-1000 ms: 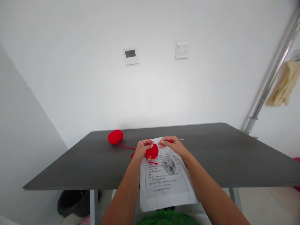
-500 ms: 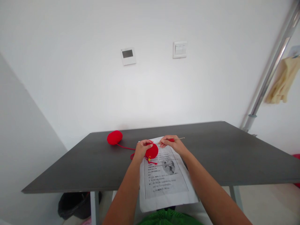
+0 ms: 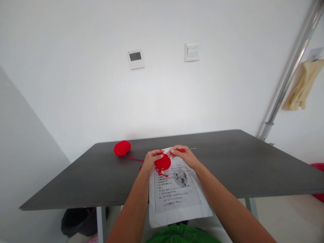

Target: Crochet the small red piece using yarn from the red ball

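over the upper part of a printed sheet (image 3: 179, 202), two bare hands are working close together. the left hand (image 3: 150, 160) is pinching a round red crocheted piece (image 3: 163, 163) by its upper left edge, the thumb lying across the front. the right hand (image 3: 180, 154) is pinching the red grip of a hook (image 3: 181, 150), one thin metal end sticking out to the right past the knuckles; the other end is pointing toward the top of the piece, though whether it is sitting in a stitch is too small to tell. from the lower edge a yellow marker (image 3: 162, 171) is hanging, with a short red tail (image 3: 164, 175) lying just beside it. a yarn line (image 3: 134, 158) is running left across the dark counter (image 3: 240, 162) to a red ball of yarn (image 3: 122, 148), which is resting near the far left corner. the sheet's near end is reaching past the counter's near edge. on the wall behind, a thermostat (image 3: 136, 59) and a switch plate (image 3: 192, 52) are showing, and cream gloves (image 3: 301, 86) are hanging right of a metal pole (image 3: 291, 74).
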Available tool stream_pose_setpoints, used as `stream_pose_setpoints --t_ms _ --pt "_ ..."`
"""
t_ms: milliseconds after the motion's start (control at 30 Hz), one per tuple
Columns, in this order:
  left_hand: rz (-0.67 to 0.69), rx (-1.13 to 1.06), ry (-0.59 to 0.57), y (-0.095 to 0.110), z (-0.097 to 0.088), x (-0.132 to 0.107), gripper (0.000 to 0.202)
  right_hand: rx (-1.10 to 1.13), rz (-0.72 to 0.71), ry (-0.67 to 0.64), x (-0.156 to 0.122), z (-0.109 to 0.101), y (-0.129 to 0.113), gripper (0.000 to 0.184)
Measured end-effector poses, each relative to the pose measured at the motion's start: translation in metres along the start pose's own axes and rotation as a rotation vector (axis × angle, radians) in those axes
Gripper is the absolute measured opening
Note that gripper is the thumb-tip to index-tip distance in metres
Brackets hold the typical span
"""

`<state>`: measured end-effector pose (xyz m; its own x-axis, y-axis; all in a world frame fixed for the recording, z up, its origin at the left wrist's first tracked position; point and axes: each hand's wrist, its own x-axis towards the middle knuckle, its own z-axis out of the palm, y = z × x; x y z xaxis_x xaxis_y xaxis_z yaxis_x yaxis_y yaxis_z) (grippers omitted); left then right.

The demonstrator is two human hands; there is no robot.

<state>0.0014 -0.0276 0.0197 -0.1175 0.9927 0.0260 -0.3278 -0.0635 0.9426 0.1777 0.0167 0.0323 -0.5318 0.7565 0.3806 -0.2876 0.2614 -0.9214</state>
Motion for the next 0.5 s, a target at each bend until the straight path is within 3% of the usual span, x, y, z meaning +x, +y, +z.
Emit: stream_pose_setpoints --t_ms 233,500 --pt "-0.03 0.011 -0.043 0.0024 0.0 -0.003 0.032 -0.121 -0.165 0.01 -0.0013 0.0058 0.0017 0.017" --pt "-0.031 0.023 -0.105 0.0002 0.0001 -0.0025 0.035 -0.346 -0.245 0.003 -0.0015 0.0073 0.0067 0.019"
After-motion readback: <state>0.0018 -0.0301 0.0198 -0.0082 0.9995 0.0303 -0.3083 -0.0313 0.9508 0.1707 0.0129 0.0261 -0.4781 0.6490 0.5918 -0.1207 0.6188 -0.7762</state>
